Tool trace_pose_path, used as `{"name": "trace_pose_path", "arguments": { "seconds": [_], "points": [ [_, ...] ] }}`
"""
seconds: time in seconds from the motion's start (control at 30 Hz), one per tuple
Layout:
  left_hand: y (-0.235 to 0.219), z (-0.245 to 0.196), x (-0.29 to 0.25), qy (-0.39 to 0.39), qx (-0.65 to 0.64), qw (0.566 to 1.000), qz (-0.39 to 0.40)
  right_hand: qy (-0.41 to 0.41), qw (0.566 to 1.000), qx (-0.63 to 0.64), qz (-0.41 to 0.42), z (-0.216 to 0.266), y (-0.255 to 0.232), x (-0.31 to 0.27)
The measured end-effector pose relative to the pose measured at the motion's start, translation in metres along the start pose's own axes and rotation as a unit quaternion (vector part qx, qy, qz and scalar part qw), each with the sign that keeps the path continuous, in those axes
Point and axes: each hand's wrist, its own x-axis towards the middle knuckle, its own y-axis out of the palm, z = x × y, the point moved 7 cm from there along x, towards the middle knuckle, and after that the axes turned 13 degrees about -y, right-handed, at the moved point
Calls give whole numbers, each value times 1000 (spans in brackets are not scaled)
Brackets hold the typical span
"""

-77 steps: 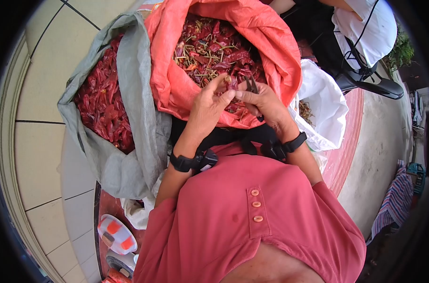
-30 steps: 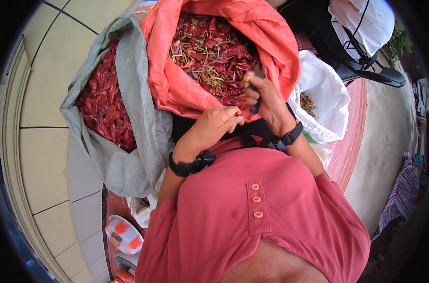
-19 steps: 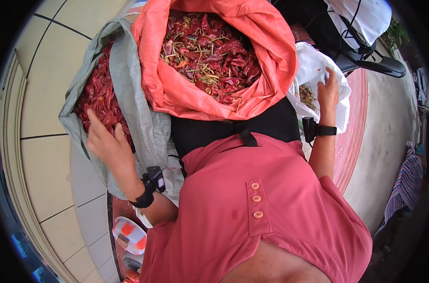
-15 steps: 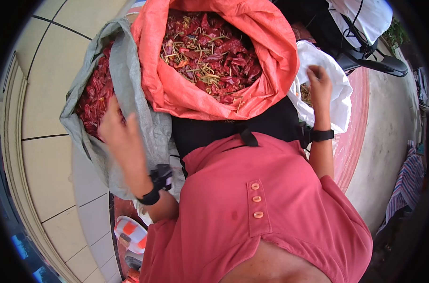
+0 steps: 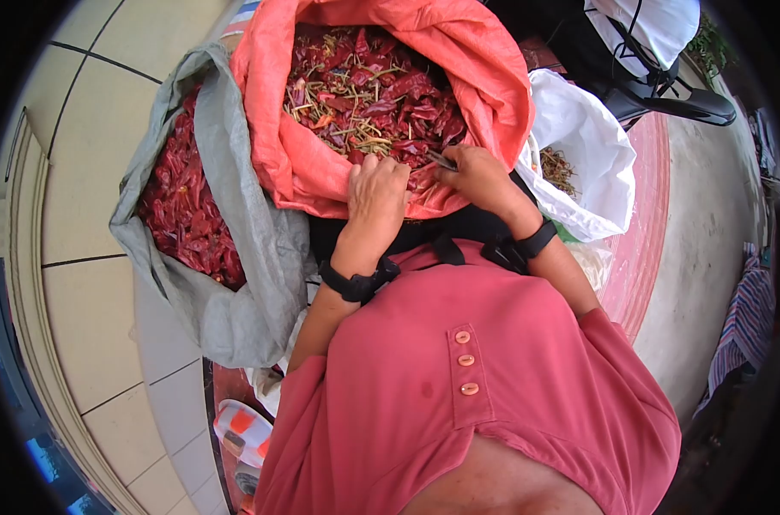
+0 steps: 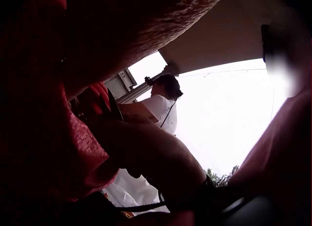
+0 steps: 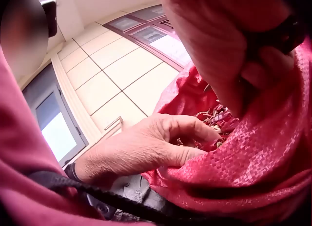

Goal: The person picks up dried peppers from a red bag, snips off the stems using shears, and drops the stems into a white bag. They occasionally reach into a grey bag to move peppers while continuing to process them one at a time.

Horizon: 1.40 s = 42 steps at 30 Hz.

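A red sack (image 5: pixel 274 129) holds dried red peppers (image 5: pixel 416 90) mixed with thin stems. Over its near rim lies my left hand (image 5: pixel 374 210), fingers bent down to the peppers; in the right wrist view, this hand (image 7: pixel 141 145) has thumb and index finger apart at the sack's edge, with no pepper plainly held. My right hand (image 5: pixel 486 182) grips small dark scissors (image 5: pixel 442 160), whose blades point left towards the left fingers. The left wrist view shows the right hand (image 6: pixel 151 143) dimly, with a dark blade (image 6: pixel 114 106) beyond it.
A grey sack (image 5: pixel 227 137) of red peppers (image 5: pixel 188 193) stands at the left. On the right is a white sack (image 5: pixel 609 163) with loose stems (image 5: pixel 558 169). A red-and-white container (image 5: pixel 242 429) lies lower left. Another person in white (image 6: pixel 163 109) sits beyond.
My left hand has come from over the grey sack to the red sack's near edge. The right hand has moved left from the white sack to the red one, scissors now visible.
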Motion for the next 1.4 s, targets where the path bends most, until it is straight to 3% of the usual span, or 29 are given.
{"name": "trace_pose_path", "arguments": {
  "seconds": [0.07, 0.17, 0.27, 0.4, 0.47, 0.5, 0.67, 0.77, 0.87, 0.97, 1.07, 1.2, 1.27, 1.37, 1.4],
  "points": [
    [3, 0, 2, 4, 0, 1000, -9, -6, 1000, 6, -20, -8, 0, 1],
    [0, 2, -1, 0, -21, 999, -29, 23, 1000, -4, 18, 6, -6, 2],
    [-16, 4, -3, -16, -70, 995, -70, -14, 999, -45, 15, 14, -2, 1],
    [-41, 22, -7, -93, -120, 980, -131, -9, 999, 3, 36, 1, 9, 2],
    [-56, 37, -14, -155, -298, 922, -190, -13, 997, -26, 76, 12, 7, 0],
    [-60, 46, -18, -183, -384, 878, -217, -12, 998, -16, 52, 11, 6, -2],
    [-69, 59, -25, -162, -474, 826, -259, 16, 998, 60, -20, 2, -3, -1],
    [-67, 53, -27, -185, -525, 798, -230, -40, 998, 33, -39, 12, 2, 1],
    [-49, 49, -20, -143, -620, 755, -158, -2, 999, -37, -19, 20, 5, 8],
    [-38, 43, -17, -144, -568, 801, -120, 20, 999, 27, -11, 6, 19, 20],
    [-38, 48, -20, -161, -575, 788, -150, 63, 997, 27, -23, 14, 11, 18],
    [-36, 52, -23, -164, -589, 773, -169, 5, 1000, -27, -10, 15, 20, 19],
    [-36, 47, -23, -166, -607, 764, -143, -11, 999, -37, -21, 15, 22, 19],
    [-41, 38, -21, -165, -607, 772, -98, 22, 994, 109, -24, 4, 16, 14],
    [-40, 36, -20, -164, -602, 777, -80, -8, 970, 235, -57, -3, 14, 12]
  ]
}}
